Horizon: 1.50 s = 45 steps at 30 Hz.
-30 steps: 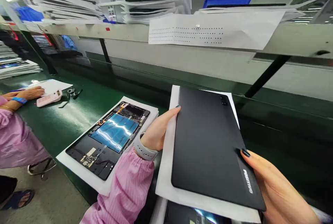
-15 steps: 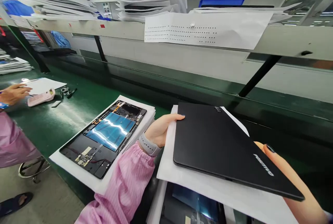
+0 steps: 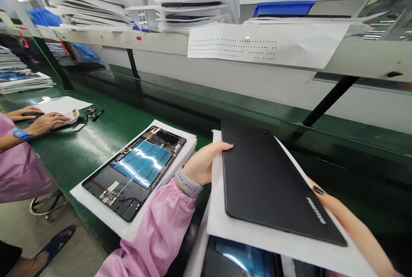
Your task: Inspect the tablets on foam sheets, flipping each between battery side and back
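A black tablet [image 3: 273, 187], its back with a camera bump and pale lettering facing up, is held between both hands over a white foam sheet [image 3: 216, 208]. My left hand [image 3: 204, 163] grips its left edge, thumb on top and fingers hidden beneath. At the right edge, my right hand [image 3: 334, 208] holds the tablet with the thumb near the lettering; its other fingers are out of sight. Below the sheet lies an opened tablet [image 3: 241, 257] with a blue battery. Left of my left hand, another opened tablet [image 3: 135, 169] rests on stacked white sheets.
A co-worker's hands [image 3: 48, 120] are over a calculator [image 3: 72, 116] at the left, beside white paper [image 3: 66, 104]. Overhead, a shelf [image 3: 167, 38] carries stacks of white-wrapped flat items [image 3: 196, 2] and a blue bin [image 3: 283, 8]. A stool [image 3: 48, 204] stands below.
The tablet has turned slightly, its lower right corner shifting left with my right hand. The view has shifted slightly left. More of the co-worker's hands shows, now over the calculator.
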### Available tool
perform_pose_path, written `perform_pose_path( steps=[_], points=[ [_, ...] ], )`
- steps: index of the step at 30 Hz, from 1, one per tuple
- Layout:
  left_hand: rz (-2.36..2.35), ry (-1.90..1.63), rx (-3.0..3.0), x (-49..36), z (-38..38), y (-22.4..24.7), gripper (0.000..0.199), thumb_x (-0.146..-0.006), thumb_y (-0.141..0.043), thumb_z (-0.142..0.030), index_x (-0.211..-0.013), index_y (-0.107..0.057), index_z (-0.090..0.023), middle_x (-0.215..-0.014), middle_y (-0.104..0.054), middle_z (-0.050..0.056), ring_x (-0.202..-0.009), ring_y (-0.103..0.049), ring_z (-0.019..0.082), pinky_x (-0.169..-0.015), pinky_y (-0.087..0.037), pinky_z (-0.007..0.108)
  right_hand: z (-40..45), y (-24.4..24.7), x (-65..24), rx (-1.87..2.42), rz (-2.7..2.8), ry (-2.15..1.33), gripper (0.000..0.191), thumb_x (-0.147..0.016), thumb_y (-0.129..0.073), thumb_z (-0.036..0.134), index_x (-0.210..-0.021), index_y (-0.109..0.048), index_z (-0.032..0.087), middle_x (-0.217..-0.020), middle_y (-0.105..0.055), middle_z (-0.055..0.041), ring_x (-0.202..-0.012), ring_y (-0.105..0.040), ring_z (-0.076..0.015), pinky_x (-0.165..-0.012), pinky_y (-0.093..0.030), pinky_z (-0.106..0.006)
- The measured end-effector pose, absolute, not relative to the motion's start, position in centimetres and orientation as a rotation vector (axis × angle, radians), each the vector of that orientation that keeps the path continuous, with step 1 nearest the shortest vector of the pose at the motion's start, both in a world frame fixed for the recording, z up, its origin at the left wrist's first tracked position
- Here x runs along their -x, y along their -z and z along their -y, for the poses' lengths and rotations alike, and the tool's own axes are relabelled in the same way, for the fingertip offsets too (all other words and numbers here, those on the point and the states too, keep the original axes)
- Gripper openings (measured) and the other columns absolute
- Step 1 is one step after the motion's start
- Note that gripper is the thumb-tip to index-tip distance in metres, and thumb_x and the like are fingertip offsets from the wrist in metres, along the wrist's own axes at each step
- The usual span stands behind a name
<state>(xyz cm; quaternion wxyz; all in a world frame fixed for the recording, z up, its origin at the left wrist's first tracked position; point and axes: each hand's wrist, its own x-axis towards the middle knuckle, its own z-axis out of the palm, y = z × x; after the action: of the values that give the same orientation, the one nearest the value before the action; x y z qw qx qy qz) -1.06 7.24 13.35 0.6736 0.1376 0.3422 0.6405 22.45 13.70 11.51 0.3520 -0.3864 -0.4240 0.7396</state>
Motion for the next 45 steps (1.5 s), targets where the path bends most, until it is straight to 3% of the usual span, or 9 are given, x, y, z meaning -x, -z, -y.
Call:
perform_pose_path(
  steps=[2,4,8,14,23,27,31,38,45],
  points=[
    [-0.836,-1.545,-0.361,0.6,-6.9,-13.5,0.008,-0.082,-0.068,-0.021,-0.080,-0.070,-0.013,-0.068,-0.070,0.001,-0.063,-0.064,0.014,-0.066,-0.049,0.025,-14.4,-10.2,-21.5,0.930,1.048,-2.068,0.031,-0.068,-0.081,0.031,-0.098,-0.075,0.030,-0.083,-0.076,-0.0019,-0.072,-0.072,-0.0296,-0.065,-0.060,-0.038],
    [-0.820,-1.604,-0.497,0.0,-6.5,-13.6,0.016,-0.079,-0.073,-0.029,-0.087,-0.072,-0.015,-0.080,-0.073,0.002,-0.075,-0.066,0.016,-0.071,-0.049,0.025,-15.1,-8.6,-20.5,0.843,1.080,-2.179,0.029,-0.068,-0.082,0.026,-0.096,-0.076,0.025,-0.084,-0.077,-0.0043,-0.075,-0.072,-0.0298,-0.065,-0.059,-0.037],
    [-0.771,-1.565,-0.832,-1.0,-5.8,-13.6,0.034,-0.084,-0.066,-0.044,-0.105,-0.072,-0.018,-0.082,-0.071,0.003,-0.074,-0.065,0.018,-0.068,-0.049,0.027,-15.7,-6.3,-19.0,0.629,1.162,-2.270,0.024,-0.072,-0.082,0.024,-0.095,-0.077,0.022,-0.090,-0.077,-0.0050,-0.080,-0.072,-0.0254,-0.074,-0.057,-0.034],
    [-0.864,-1.528,-0.953,-1.3,-4.9,-13.8,0.028,-0.083,-0.068,-0.040,-0.103,-0.073,-0.021,-0.093,-0.071,0.002,-0.088,-0.063,0.018,-0.077,-0.046,0.024,-15.1,-6.1,-18.6,0.517,1.168,-2.329,0.029,-0.073,-0.082,0.029,-0.101,-0.076,0.024,-0.094,-0.076,-0.0064,-0.092,-0.071,-0.0292,-0.087,-0.053,-0.041],
    [-0.881,-1.494,-1.058,-1.1,-4.7,-13.9,0.030,-0.080,-0.072,-0.040,-0.105,-0.073,-0.023,-0.100,-0.072,0.003,-0.097,-0.063,0.021,-0.083,-0.048,0.026,-15.1,-6.5,-18.8,0.539,1.196,-2.300,0.032,-0.075,-0.079,0.029,-0.107,-0.075,0.023,-0.102,-0.075,-0.0081,-0.097,-0.068,-0.0295,-0.089,-0.051,-0.041],
    [-0.857,-1.493,-1.150,-0.7,-4.7,-13.8,0.031,-0.082,-0.071,-0.035,-0.110,-0.072,-0.022,-0.104,-0.073,0.004,-0.102,-0.063,0.023,-0.087,-0.048,0.028,-15.5,-6.6,-18.9,0.671,1.157,-2.007,0.037,-0.068,-0.082,0.034,-0.102,-0.076,0.021,-0.101,-0.074,-0.0092,-0.097,-0.066,-0.0307,-0.085,-0.053,-0.040],
    [-0.939,-1.481,-1.235,-0.4,-5.4,-13.2,0.037,-0.076,-0.076,-0.033,-0.110,-0.070,-0.018,-0.100,-0.071,0.005,-0.093,-0.062,0.021,-0.082,-0.048,0.029,-16.0,-6.5,-19.4,0.839,1.014,-1.513,0.037,-0.054,-0.085,0.036,-0.086,-0.074,0.022,-0.088,-0.074,-0.0026,-0.085,-0.065,-0.0238,-0.072,-0.053,-0.028],
    [-0.995,-1.377,-1.488,-0.5,-6.2,-13.1,0.027,-0.074,-0.073,-0.025,-0.100,-0.071,-0.016,-0.090,-0.066,0.004,-0.078,-0.058,0.017,-0.068,-0.046,0.028,-16.3,-6.4,-21.7,1.014,1.132,-1.108,0.033,-0.062,-0.080,0.042,-0.084,-0.068,0.020,-0.079,-0.069,-0.0021,-0.069,-0.060,-0.0216,-0.049,-0.044,-0.025],
    [-1.039,-1.382,-1.647,-0.3,-6.4,-13.3,0.012,-0.073,-0.073,-0.024,-0.078,-0.069,-0.014,-0.088,-0.063,0.005,-0.073,-0.057,0.016,-0.065,-0.045,0.025,-16.2,-6.7,-21.3,0.844,1.238,-0.963,0.025,-0.068,-0.079,0.040,-0.073,-0.065,0.020,-0.088,-0.066,-0.0041,-0.086,-0.061,-0.0246,-0.057,-0.048,-0.025]
  ],
)
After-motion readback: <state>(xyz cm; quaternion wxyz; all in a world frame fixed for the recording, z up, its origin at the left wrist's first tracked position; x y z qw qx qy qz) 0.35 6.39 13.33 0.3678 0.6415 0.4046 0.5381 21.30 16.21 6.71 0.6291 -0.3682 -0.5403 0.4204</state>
